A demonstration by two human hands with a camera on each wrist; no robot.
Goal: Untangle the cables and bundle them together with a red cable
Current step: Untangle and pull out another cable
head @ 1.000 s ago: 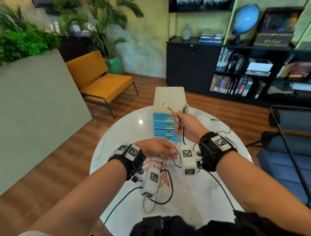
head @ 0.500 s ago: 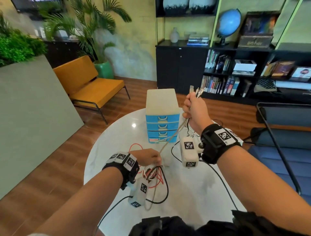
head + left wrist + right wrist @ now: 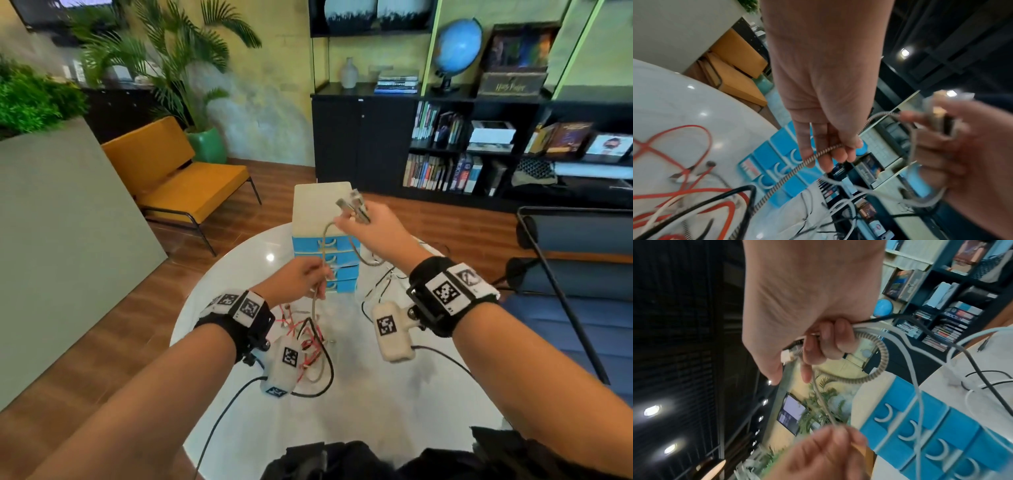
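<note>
My right hand (image 3: pixel 363 226) is raised in front of the drawer unit and grips the plug ends of several cables: a braided grey one, a white one and a black one (image 3: pixel 875 344). The braided grey cable (image 3: pixel 323 246) loops down to my left hand (image 3: pixel 308 281), whose fingers curl round it (image 3: pixel 824 151) above the table. Below lies a tangle with the red cable (image 3: pixel 310 337), a black cable (image 3: pixel 329 363) and a white one. In the left wrist view the red cable (image 3: pixel 684 162) loops on the tabletop.
A small unit with blue drawers (image 3: pixel 325 253) stands at the far side of the round white table (image 3: pixel 394 411). More black and white cables (image 3: pixel 380 291) trail beside it. A dark chair frame (image 3: pixel 565 308) stands to the right, a yellow bench (image 3: pixel 185 185) beyond on the left.
My left hand has risen from the tangle and slid up the braided cable toward the drawers. My right hand has come down and left a little; the cable between them now hangs slack in a loop.
</note>
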